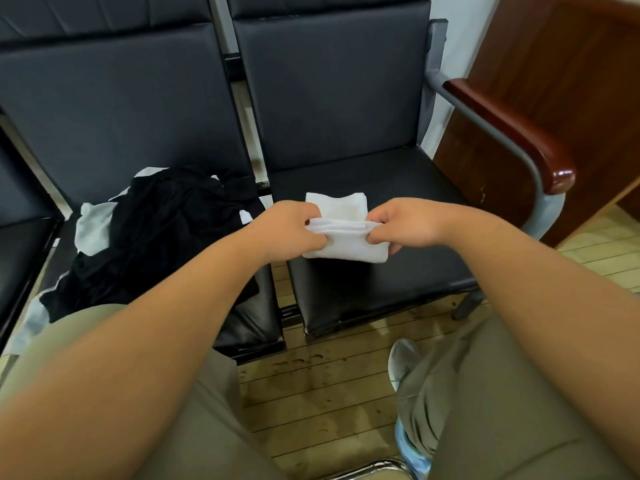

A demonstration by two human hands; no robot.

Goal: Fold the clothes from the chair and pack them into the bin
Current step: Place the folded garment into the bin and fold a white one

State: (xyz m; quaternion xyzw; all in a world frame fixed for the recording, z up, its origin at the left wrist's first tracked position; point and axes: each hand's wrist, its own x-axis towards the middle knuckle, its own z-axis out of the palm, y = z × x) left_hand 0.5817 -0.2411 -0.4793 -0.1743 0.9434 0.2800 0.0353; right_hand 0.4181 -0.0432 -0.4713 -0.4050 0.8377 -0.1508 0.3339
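A small white folded cloth (343,209) is held just above the black seat of the right chair (363,285). My left hand (287,230) pinches its left edge and my right hand (405,225) pinches its right edge, fingers curled round the fold. A heap of black and white clothes (152,233) lies on the seat of the left chair (104,109), beside my left forearm. No bin is in view.
The right chair has a metal arm with a dark wooden armrest (512,133). A wooden panel (554,64) stands at the far right. Below are the plank floor (322,393), my khaki-trousered legs and a light blue shoe (405,362).
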